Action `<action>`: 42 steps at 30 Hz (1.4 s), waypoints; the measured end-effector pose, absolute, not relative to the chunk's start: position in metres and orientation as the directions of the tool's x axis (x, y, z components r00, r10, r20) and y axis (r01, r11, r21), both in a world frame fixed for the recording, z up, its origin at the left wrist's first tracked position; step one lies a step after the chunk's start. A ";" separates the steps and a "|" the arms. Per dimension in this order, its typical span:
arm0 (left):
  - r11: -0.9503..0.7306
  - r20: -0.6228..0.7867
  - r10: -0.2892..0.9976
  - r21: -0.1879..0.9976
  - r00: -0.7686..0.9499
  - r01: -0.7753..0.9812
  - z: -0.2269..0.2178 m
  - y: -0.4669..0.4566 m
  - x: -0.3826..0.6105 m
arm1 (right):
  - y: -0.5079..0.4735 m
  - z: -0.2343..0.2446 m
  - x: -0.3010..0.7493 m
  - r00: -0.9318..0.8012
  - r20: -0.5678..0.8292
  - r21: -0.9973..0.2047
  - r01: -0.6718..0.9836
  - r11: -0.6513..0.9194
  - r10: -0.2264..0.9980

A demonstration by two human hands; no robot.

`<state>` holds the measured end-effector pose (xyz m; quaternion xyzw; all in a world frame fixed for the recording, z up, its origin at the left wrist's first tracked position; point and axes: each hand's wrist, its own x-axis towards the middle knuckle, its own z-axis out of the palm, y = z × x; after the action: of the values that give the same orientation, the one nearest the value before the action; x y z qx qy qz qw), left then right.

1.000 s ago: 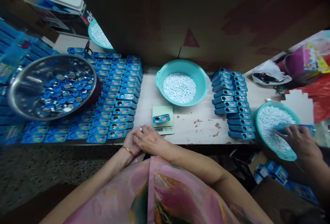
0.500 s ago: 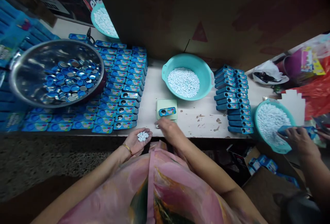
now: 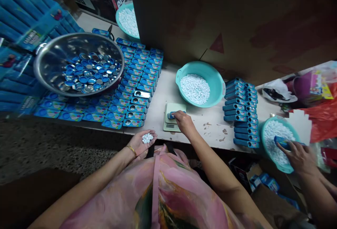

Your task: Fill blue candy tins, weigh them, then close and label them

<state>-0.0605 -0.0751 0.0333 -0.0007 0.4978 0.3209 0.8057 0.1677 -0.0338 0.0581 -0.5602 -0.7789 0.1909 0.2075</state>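
My left hand (image 3: 142,142) is cupped palm up at the table's near edge, with a small heap of white tablets (image 3: 147,138) lying in it. My right hand (image 3: 183,121) reaches over a small pale green scale (image 3: 171,123), and its fingers touch the blue tin (image 3: 172,115) that lies on the scale. Behind the scale stands a teal basin (image 3: 214,78) holding many white tablets.
Rows of blue tins (image 3: 133,92) cover the table's left, under a steel bowl (image 3: 46,60) of lids. More tins (image 3: 240,111) are stacked at the right. Another person's hand (image 3: 296,156) holds a blue tin over a second teal basin (image 3: 265,123). A cardboard wall stands behind.
My hands, joined a second ago, have separated. The left one turned palm up with the tablets. The right one moved forward onto the tin on the scale. The view shifted left.
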 end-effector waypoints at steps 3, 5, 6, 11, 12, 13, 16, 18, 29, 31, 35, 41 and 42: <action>0.792 -0.812 0.515 0.328 0.274 -0.515 0.033 -0.075 -0.058 | -0.034 0.058 0.179 -0.191 0.237 -0.672 0.676 0.302 0.953; 0.791 -0.813 0.515 0.329 0.271 -0.517 0.034 -0.075 -0.057 | -0.035 0.057 0.188 -0.056 0.285 -0.751 0.607 0.259 0.957; 0.791 -0.812 0.514 0.326 0.275 -0.518 0.034 -0.074 -0.056 | -0.037 0.057 0.193 0.019 0.283 -0.790 0.572 0.222 0.959; 0.795 -0.808 0.507 0.304 0.300 -0.525 0.037 -0.073 -0.058 | -0.049 0.046 0.217 0.283 0.111 -0.929 0.370 -0.002 0.953; 0.791 -0.806 0.511 0.304 0.299 -0.531 0.037 -0.073 -0.059 | -0.052 0.044 0.220 0.305 0.079 -0.936 0.350 -0.034 0.949; 0.785 -0.805 0.516 0.307 0.293 -0.538 0.036 -0.073 -0.060 | -0.053 0.042 0.223 0.317 0.053 -0.939 0.338 -0.060 0.947; 0.761 -0.806 0.532 0.323 0.258 -0.562 0.034 -0.073 -0.064 | -0.055 0.040 0.224 0.278 0.037 -0.922 0.379 -0.075 0.960; 0.749 -0.809 0.539 0.333 0.234 -0.573 0.032 -0.073 -0.065 | -0.053 0.044 0.220 0.186 0.104 -0.857 0.515 -0.007 0.977; 0.723 -0.809 0.550 0.338 0.206 -0.602 0.032 -0.077 -0.069 | -0.040 0.060 0.199 -0.173 0.088 -0.233 0.954 0.190 0.981; 0.725 -0.812 0.547 0.338 0.203 -0.600 0.033 -0.077 -0.069 | -0.038 0.061 0.196 -0.197 0.046 -0.183 0.962 0.203 0.979; 0.737 -0.814 0.539 0.330 0.218 -0.590 0.032 -0.077 -0.068 | -0.034 0.060 0.186 -0.256 -0.008 -0.191 0.949 0.250 0.967; 0.748 -0.811 0.536 0.328 0.233 -0.577 0.033 -0.075 -0.064 | -0.029 0.062 0.168 -0.323 0.059 -0.362 0.875 0.322 0.944; 0.748 -0.811 0.536 0.328 0.234 -0.577 0.034 -0.075 -0.064 | -0.030 0.063 0.167 -0.321 0.076 -0.388 0.862 0.325 0.944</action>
<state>-0.0640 -0.0750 0.0337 -0.0201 0.5072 0.3546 0.7853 0.1673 -0.0295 0.0630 -0.5640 -0.8006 0.1398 0.1459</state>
